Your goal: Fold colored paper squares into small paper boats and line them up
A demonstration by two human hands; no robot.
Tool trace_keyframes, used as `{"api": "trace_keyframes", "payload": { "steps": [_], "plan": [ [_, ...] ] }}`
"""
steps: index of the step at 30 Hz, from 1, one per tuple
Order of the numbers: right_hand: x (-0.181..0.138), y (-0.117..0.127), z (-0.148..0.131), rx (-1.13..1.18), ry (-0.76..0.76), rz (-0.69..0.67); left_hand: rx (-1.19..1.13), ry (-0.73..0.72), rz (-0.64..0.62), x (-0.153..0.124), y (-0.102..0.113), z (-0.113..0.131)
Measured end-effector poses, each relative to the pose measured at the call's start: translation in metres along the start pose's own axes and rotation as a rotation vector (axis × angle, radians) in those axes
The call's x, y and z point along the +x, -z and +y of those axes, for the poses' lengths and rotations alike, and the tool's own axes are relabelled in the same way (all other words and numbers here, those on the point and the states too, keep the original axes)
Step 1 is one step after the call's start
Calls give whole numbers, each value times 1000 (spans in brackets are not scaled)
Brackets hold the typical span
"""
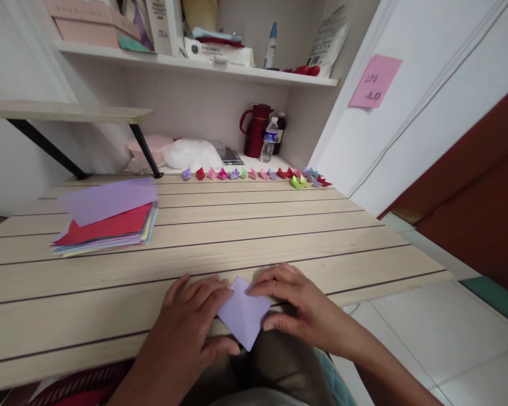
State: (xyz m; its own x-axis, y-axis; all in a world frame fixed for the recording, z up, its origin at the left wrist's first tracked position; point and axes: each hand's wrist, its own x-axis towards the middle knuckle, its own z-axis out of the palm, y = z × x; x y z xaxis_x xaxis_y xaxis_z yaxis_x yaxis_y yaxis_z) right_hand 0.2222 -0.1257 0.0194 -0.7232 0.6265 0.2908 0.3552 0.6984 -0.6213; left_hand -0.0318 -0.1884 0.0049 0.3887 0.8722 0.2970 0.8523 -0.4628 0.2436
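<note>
Paper [244,316], a pale-lilac diamond creased down its middle, is lying right between the hands, at the near edge of a pale wooden tabletop [237,225] with dark parallel lines. The left hand [190,310] is curving loosely, fingertips touching the diamond's left side, thumb standing apart below; the right hand [307,304] is curling half open around the opposite corner, fingers and thumb both meeting the sheet. Whether either is truly pinching, I can't tell! Ahead of the left hand and off to its left, a loose stack of coloured paper sheets [114,225] is sitting, lilac and red on top. Well beyond both hands, a row of small folded paper pieces [222,173] is stretching along the far edge, purple, red, pink and green, bunching into a cluster [305,181] ahead of the right hand. Farther still, past the hands, a dark-red handled flask [256,132] and a clear plastic bottle with a blue label [270,140] are standing side by side, while a white plastic bag [193,153] is slumping beyond the left hand.
</note>
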Motion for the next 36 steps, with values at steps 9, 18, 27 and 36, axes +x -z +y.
{"api": "trace_keyframes", "payload": {
  "steps": [9, 18, 27, 36],
  "plan": [
    [0, -4, -1, -20, -29, 64, -3, 28, 27, 1, -2, 2],
    [0, -3, -2, -128, 53, 3, -9, 30, 19, 3, 1, 3],
    [2, -1, -3, -37, 11, 26, 33, 36, 9, 1, -2, 2],
    [-4, -7, 1, -31, -42, 89, 33, 17, 37, 0, -3, 2]
  ]
}}
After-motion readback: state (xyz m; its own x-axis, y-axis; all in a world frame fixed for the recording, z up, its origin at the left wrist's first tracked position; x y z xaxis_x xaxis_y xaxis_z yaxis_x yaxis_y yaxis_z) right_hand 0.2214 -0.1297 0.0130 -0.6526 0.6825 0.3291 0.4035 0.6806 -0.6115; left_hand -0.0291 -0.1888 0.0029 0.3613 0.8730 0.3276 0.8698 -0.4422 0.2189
